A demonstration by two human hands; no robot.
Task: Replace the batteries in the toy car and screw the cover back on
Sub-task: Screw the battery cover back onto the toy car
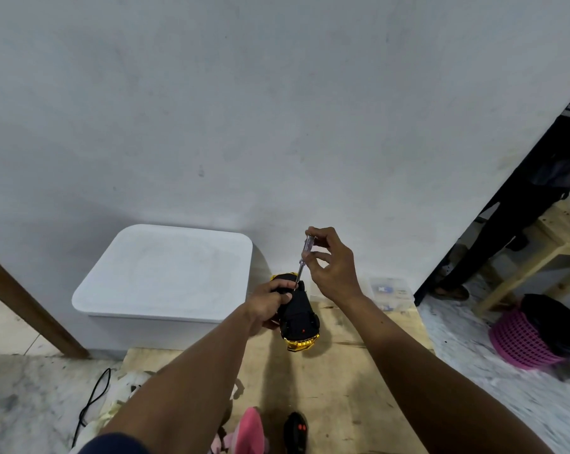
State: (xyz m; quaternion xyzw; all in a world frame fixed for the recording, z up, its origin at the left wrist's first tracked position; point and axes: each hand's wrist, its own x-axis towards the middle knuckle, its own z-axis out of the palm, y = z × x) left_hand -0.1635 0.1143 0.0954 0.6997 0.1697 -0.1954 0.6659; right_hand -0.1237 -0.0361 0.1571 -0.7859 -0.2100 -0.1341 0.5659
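Note:
A gold toy car (299, 314) lies upside down on a pale wooden table (339, 381), its black underside facing up. My left hand (268, 304) grips the far half of the car from the left. My right hand (334, 262) pinches the clear handle of a small screwdriver (305, 257), which stands nearly upright. Its tip touches the car's underside close to my left thumb. The battery cover and the screw are hidden behind my fingers.
A white lidded bin (165, 273) stands left of the car against the wall. A clear plastic box (390, 293) sits at the table's back right. A black remote (295, 430) and a pink object (249, 430) lie near the front edge. A pink basket (522, 342) is on the floor at right.

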